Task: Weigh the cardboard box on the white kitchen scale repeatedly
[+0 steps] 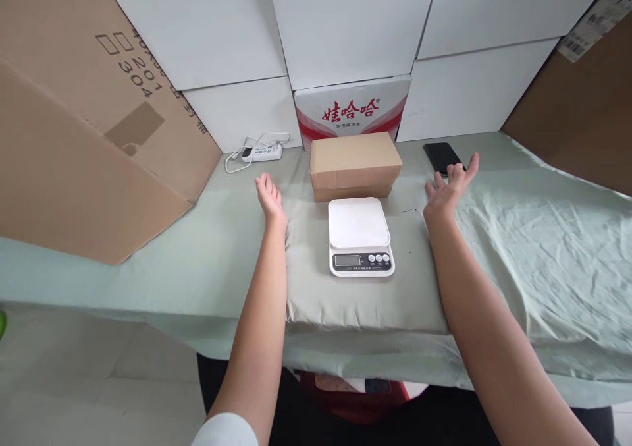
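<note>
A white kitchen scale (359, 223) sits on the green cloth with its display and buttons facing me. Behind it lies a brown cardboard box (356, 163), closed. My left hand (270, 197) is to the left of box and scale, palm turned inward, fingers loosely bent and holding nothing. On the other side, my right hand (448, 186) is open, fingers spread and nothing in them. Its fingertips overlap the near edge of a black phone (440, 156) in view; I cannot tell whether they touch it.
A white power strip (262, 153) with a cable lies at the back left. Large cartons stand at the left (83, 123) and right (582, 97). White boxes and a red-and-white carton (353, 107) line the back. The green cloth (557, 261) is wrinkled at right.
</note>
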A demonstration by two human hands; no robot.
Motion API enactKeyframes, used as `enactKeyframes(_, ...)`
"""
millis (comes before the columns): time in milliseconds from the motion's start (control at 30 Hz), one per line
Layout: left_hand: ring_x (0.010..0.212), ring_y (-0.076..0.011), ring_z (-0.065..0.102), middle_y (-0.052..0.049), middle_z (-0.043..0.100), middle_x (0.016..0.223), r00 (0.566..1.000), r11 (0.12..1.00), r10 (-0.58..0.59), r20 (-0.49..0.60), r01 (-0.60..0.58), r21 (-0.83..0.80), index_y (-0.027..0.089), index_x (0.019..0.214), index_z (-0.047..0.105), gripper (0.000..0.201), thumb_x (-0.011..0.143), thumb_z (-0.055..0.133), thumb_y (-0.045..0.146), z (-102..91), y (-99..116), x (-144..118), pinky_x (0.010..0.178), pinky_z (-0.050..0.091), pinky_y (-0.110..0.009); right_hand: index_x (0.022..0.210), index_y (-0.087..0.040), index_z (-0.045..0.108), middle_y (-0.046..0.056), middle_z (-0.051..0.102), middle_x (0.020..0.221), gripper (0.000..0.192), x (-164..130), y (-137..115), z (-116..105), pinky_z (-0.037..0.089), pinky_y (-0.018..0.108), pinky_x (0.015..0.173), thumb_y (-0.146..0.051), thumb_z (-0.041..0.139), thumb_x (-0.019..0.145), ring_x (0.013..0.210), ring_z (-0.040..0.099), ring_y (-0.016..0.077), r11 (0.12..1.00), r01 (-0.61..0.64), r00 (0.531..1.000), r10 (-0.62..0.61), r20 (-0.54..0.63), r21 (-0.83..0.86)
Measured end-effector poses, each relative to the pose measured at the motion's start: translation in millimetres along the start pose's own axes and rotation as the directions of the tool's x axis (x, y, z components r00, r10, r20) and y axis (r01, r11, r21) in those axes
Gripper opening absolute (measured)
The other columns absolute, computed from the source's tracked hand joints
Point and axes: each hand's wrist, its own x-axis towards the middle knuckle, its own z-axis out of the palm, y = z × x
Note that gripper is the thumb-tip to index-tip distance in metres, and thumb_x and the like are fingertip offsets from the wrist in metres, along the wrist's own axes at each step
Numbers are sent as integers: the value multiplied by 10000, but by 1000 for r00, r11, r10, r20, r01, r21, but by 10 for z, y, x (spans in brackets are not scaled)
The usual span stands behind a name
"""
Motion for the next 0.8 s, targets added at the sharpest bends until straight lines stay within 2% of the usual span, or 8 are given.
enactKeyframes(167,1799,-215,287,-109,311,1932,996,996,-60,-61,56,-65,271,1770,442,905,1086,189,807,24,31,-4,1420,356,-354,1808,-358,-22,281,246,1885,810,34,-10,23,498,730,1210,-299,345,1088,1602,624,363,998,-65,998,65,-14,13)
enactKeyframes(233,1797,-216,299,-109,320,1929,997,996,-61,-51,58,-70,269,1767,448,907,1088,189,812,43,31,-16,1418,358,-355,1810,-346,-12,269,225,1897,809,13,-36,45,477,730,1235,-307,343,1085,1613,610,364,996,-89,996,89,-1,14)
enactKeyframes(300,1783,-213,343,-104,358,1915,998,996,-69,7,69,-60,272,1758,462,870,1107,189,779,86,-3,-41,1415,369,-368,1809,-346,78,248,299,1877,809,-65,-52,86,465,749,1251,-436,406,1075,1589,629,384,995,-101,994,100,38,9)
enactKeyframes(367,1764,-208,390,-94,414,1891,989,996,-90,120,93,-18,276,1737,495,796,1137,207,712,153,-70,-82,1413,376,-382,1780,-399,237,187,450,1815,849,-215,-60,141,479,742,1268,-629,516,1012,1551,664,390,996,-92,982,93,165,-18)
enactKeyframes(433,1753,-217,417,-92,458,1868,962,993,-114,248,106,47,267,1709,537,751,1147,265,685,228,-156,-134,1414,378,-383,1729,-483,364,99,580,1737,877,-421,-77,207,512,687,1293,-738,607,926,1517,696,364,997,-59,939,75,334,-57)
enactKeyframes(533,1735,-290,461,-106,555,1807,914,992,-102,392,66,103,239,1647,615,803,1095,389,778,307,-284,-204,1415,397,-422,1743,-501,367,20,640,1706,903,-726,-123,314,523,613,1338,-744,617,910,1549,671,318,996,12,860,33,510,-84)
enactKeyframes(700,1727,-376,470,-110,678,1700,875,993,45,482,-91,73,248,1502,743,875,963,558,912,314,-361,-232,1446,358,-511,1779,-391,327,20,452,1865,1054,-913,-170,458,307,626,1483,-797,674,870,1781,352,359,964,248,794,-148,590,-92)
enactKeyframes(800,1737,-375,452,-107,656,1722,873,980,136,469,-189,69,254,1493,754,890,937,589,928,306,-261,-265,1452,340,-497,1806,-402,216,23,346,1915,1128,-919,-254,493,223,622,1511,-854,660,873,1811,287,348,944,330,760,-266,594,0)
